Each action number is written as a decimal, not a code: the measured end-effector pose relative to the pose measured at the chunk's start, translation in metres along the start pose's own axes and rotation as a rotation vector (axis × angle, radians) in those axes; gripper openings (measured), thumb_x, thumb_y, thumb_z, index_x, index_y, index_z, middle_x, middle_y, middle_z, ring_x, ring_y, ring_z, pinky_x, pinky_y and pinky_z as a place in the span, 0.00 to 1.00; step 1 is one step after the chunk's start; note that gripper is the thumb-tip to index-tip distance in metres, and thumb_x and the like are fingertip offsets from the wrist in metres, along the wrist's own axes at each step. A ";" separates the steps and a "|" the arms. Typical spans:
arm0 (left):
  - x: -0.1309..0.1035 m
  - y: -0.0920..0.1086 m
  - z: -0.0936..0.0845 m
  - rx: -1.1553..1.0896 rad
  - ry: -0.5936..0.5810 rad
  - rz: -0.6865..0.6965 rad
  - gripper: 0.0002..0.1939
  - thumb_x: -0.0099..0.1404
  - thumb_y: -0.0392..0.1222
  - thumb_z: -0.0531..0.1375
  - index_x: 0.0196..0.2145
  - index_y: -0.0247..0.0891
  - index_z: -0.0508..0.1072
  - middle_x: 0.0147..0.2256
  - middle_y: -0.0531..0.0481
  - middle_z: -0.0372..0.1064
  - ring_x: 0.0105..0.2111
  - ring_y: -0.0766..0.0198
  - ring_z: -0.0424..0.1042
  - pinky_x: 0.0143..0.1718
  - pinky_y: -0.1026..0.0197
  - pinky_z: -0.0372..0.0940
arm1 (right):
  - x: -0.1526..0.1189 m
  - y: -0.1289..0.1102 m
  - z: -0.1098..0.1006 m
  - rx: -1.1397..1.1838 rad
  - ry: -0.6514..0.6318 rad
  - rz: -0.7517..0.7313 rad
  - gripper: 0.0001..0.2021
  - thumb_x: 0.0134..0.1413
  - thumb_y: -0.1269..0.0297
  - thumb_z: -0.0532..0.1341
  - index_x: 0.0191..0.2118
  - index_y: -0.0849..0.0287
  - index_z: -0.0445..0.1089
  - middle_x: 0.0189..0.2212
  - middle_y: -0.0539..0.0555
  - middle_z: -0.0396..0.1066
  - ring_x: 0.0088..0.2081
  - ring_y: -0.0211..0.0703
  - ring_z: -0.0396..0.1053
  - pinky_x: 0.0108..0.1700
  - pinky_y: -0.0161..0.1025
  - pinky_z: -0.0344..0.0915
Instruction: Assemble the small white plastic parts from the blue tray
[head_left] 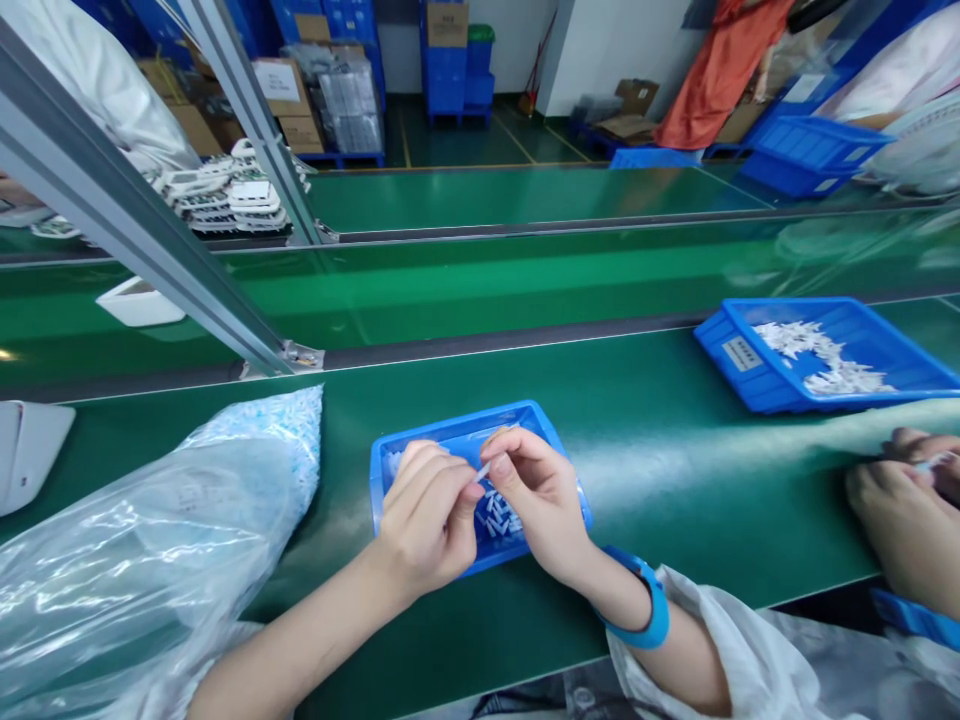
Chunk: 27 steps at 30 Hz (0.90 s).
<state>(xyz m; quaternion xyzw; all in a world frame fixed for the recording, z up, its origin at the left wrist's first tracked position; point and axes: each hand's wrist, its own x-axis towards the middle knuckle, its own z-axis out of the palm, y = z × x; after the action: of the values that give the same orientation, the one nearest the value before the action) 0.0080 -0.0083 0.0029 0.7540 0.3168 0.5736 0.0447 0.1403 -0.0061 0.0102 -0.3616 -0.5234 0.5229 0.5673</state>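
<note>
Small white piece [484,471] between the hands
Left hand [430,515] and right hand [545,500] — fingertips pinched closed — grip it above the blue tray [465,430] (more pieces [498,514] inside).

Dark green floor [465,145], yellow lines [515,138], pale wall [516,45] behind.

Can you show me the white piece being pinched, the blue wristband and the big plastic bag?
White piece [483,471], head view: the middle of its visible length.
Wristband [658,606], head view: the outer face of the band.
Plastic bag [176,515], head view: the middle of its clear side.
</note>
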 end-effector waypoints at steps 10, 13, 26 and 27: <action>0.007 0.001 0.001 -0.043 0.033 0.010 0.07 0.62 0.27 0.56 0.34 0.35 0.70 0.26 0.48 0.72 0.26 0.63 0.72 0.29 0.57 0.68 | -0.004 0.000 -0.006 -0.157 -0.109 -0.211 0.11 0.63 0.64 0.56 0.28 0.56 0.61 0.27 0.50 0.65 0.30 0.40 0.63 0.33 0.39 0.60; 0.006 -0.001 0.002 -0.049 0.052 0.025 0.08 0.61 0.25 0.56 0.34 0.36 0.70 0.26 0.49 0.72 0.25 0.63 0.72 0.29 0.57 0.68 | -0.005 0.000 -0.007 -0.175 -0.154 -0.189 0.11 0.63 0.67 0.55 0.28 0.56 0.60 0.27 0.49 0.64 0.30 0.39 0.62 0.33 0.38 0.59; 0.004 -0.001 -0.003 -0.042 -0.062 -0.111 0.06 0.64 0.29 0.55 0.36 0.35 0.70 0.28 0.47 0.72 0.28 0.63 0.69 0.32 0.57 0.64 | 0.004 0.000 -0.008 -0.029 -0.085 -0.058 0.07 0.60 0.63 0.61 0.30 0.56 0.66 0.29 0.50 0.66 0.32 0.39 0.64 0.35 0.37 0.62; 0.005 0.000 -0.004 -0.055 -0.072 -0.131 0.05 0.65 0.31 0.54 0.36 0.35 0.70 0.29 0.46 0.72 0.28 0.63 0.69 0.32 0.57 0.63 | 0.004 0.000 -0.009 -0.030 -0.085 -0.081 0.06 0.60 0.64 0.60 0.31 0.56 0.67 0.30 0.50 0.66 0.33 0.39 0.65 0.36 0.38 0.63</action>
<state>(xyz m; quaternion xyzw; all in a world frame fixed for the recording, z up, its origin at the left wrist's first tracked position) 0.0047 -0.0070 0.0082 0.7503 0.3476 0.5507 0.1142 0.1486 -0.0014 0.0092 -0.3261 -0.5690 0.5066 0.5597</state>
